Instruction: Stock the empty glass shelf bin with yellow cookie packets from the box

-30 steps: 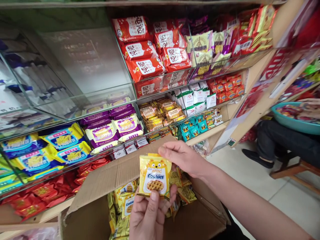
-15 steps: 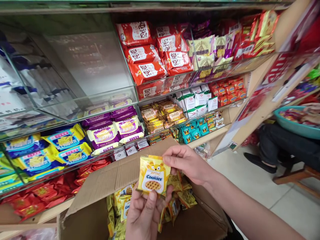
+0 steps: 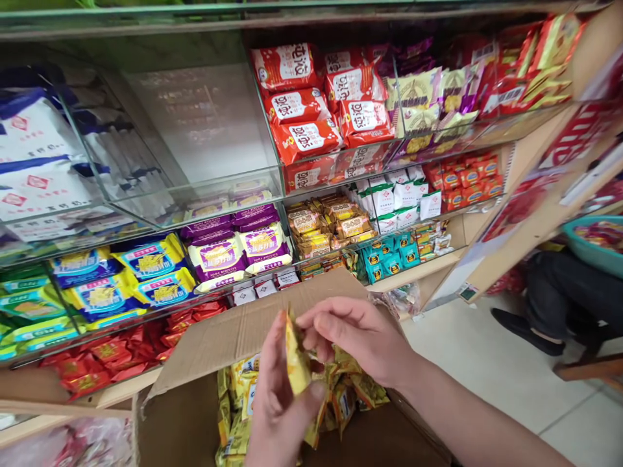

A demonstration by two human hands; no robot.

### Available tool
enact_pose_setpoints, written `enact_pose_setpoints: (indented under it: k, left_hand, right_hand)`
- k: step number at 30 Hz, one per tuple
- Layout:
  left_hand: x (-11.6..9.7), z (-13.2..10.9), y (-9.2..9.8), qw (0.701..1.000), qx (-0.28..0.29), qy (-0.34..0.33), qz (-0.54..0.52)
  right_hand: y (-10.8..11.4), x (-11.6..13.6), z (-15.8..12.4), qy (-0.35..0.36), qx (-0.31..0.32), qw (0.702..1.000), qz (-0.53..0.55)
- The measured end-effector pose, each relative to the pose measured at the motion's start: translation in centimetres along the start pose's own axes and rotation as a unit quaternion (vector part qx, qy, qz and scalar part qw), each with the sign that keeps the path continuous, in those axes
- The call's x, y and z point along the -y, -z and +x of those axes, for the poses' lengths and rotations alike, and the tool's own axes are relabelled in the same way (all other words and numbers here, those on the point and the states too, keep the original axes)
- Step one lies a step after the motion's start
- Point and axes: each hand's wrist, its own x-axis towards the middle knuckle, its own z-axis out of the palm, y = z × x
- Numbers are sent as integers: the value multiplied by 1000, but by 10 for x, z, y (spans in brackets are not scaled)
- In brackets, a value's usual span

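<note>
My left hand (image 3: 277, 402) holds a small yellow cookie packet (image 3: 296, 355), turned edge-on toward the camera, over an open cardboard box (image 3: 204, 363). My right hand (image 3: 360, 337) pinches the packet's top edge with thumb and fingertips. Several more yellow cookie packets (image 3: 341, 395) lie heaped inside the box beneath both hands.
Glass shelves (image 3: 214, 188) ahead hold red snack bags (image 3: 306, 97), purple biscuit packs (image 3: 243, 246), blue and yellow packs (image 3: 121, 279) and teal boxes (image 3: 389, 253). At right a seated person's dark trouser leg (image 3: 564, 298) and a teal basin (image 3: 594, 246) stand over tiled floor (image 3: 487, 363).
The packet faced the camera with its front showing; now it is turned edge-on and lowered between both hands. The view has shifted slightly left.
</note>
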Motion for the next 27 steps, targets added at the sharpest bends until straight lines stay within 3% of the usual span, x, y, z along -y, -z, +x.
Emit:
enact_pose_setpoints:
  k: [2, 4, 6, 10, 16, 19, 24, 27]
  left_hand:
    - [-9, 2, 6, 977, 101, 110, -154]
    - [-13, 4, 10, 937, 177, 165, -251]
    - [-13, 5, 13, 918, 220, 170, -284]
    - [-8, 6, 14, 906, 254, 158, -300]
    - [-8, 3, 8, 910, 210, 186, -306]
    - [-4, 3, 4, 920, 129, 186, -320]
    - [-1, 3, -3, 950, -72, 89, -291]
    - [-2, 1, -3, 967, -88, 12, -237]
  right_hand:
    - [0, -1, -3, 24, -43, 999, -5]
    - [1, -1, -5, 43, -98, 993, -58]
    - [2, -2, -4, 40, -121, 986, -108]
    - [4, -5, -1, -16, -72, 992, -99]
    - [3, -10, 2, -23, -82, 993, -79]
    - [1, -11, 4, -26, -89, 992, -89]
    - [-7, -14, 2, 1, -90, 991, -95]
    - [-9, -16, -1, -2, -41, 995, -87]
